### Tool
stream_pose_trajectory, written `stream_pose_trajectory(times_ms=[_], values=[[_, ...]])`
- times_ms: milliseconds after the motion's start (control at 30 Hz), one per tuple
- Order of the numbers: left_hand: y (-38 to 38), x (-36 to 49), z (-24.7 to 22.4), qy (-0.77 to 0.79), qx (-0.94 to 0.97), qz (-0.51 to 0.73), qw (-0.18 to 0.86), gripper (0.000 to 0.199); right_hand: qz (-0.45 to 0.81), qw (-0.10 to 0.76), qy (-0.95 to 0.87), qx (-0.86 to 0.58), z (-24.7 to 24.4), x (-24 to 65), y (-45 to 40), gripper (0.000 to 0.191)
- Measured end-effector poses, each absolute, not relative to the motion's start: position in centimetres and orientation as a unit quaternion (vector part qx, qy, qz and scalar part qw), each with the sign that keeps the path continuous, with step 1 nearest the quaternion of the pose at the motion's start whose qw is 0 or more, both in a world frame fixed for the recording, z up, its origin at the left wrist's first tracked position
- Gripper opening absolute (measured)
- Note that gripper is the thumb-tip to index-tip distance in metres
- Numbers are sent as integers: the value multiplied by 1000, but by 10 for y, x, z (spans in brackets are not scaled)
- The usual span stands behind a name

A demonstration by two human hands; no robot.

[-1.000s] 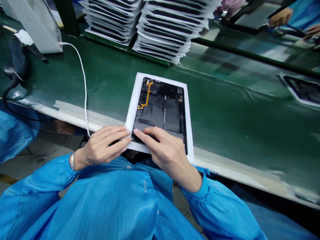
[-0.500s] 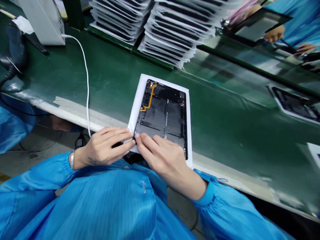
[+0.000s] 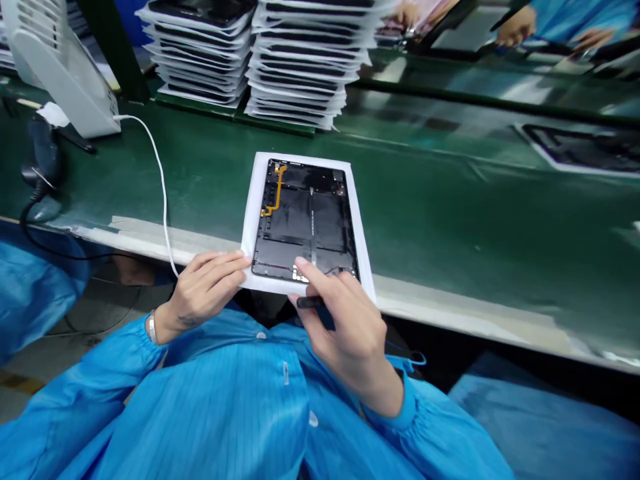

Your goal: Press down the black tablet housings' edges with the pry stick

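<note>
An opened black tablet shell (image 3: 325,223) with an orange flex cable (image 3: 279,193) along its left side lies on a white foam sheet (image 3: 250,200) at the table's front edge. My left hand (image 3: 210,287) rests with stretched fingers on the sheet's lower left corner, fingertips beside the shell. Over the shell's lower edge, my right hand (image 3: 345,320) is closed around a dark, slim tool (image 3: 309,302), its index finger pointing at a small whitish patch (image 3: 300,273). Most of the tool is hidden by the hand.
Two tall stacks of sheets with dark panels (image 3: 200,53) (image 3: 305,67) stand at the back. A white device with a white cable (image 3: 163,193) and a dark corded tool (image 3: 43,160) are left. Another shell (image 3: 585,147) lies right; other people's hands (image 3: 517,27) work beyond.
My right hand has drawn back from the shell's lower left corner, moved right, and now shows a dark tool. My left hand stays near that corner. The camera view has turned.
</note>
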State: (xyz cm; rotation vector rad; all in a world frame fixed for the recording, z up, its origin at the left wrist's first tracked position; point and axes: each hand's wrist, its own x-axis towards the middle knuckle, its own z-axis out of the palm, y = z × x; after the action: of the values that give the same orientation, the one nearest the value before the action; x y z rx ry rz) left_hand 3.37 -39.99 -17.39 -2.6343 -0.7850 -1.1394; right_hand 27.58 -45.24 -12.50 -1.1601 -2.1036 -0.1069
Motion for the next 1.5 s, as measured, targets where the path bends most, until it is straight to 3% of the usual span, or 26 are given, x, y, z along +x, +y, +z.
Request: stream_pose_trajectory(times_ms=[167, 333, 733, 800, 900, 1067, 1133, 1200, 1367, 1500], values=[[-402, 34, -169, -285, -876, -384, 67, 16, -80, 315, -823, -465, -136, 281, -451, 25], [-406, 36, -167, -324, -857, -395, 63, 12, -85, 300, -831, -461, -143, 284, -444, 19], [-413, 35, -164, -374, -847, -374, 63, 6, -103, 375, -820, -420, -148, 277, -433, 30], [-415, 33, -157, -386, -839, -383, 13, 8, -114, 389, -818, -408, -148, 275, -431, 31], [-407, 27, -138, -473, -776, -406, -99, 28, -125, 408, -808, -407, -144, 271, -426, 34], [-373, 33, -92, -515, -619, -280, -523, 69, -141, 434, -787, -415, -125, 260, -417, 30], [-363, 44, -80, -491, -588, -236, -599, 70, -142, 431, -785, -422, -119, 252, -414, 26], [-354, 54, -73, -487, -620, -234, -568, 60, -134, 420, -786, -434, -116, 245, -412, 23], [-306, 45, -60, -459, -798, -267, -286, 46, -105, 400, -815, -406, -116, 247, -413, 25], [-245, 14, -21, -448, -815, -337, -148, 31, -103, 325, -884, -321, -123, 269, -403, 17]])
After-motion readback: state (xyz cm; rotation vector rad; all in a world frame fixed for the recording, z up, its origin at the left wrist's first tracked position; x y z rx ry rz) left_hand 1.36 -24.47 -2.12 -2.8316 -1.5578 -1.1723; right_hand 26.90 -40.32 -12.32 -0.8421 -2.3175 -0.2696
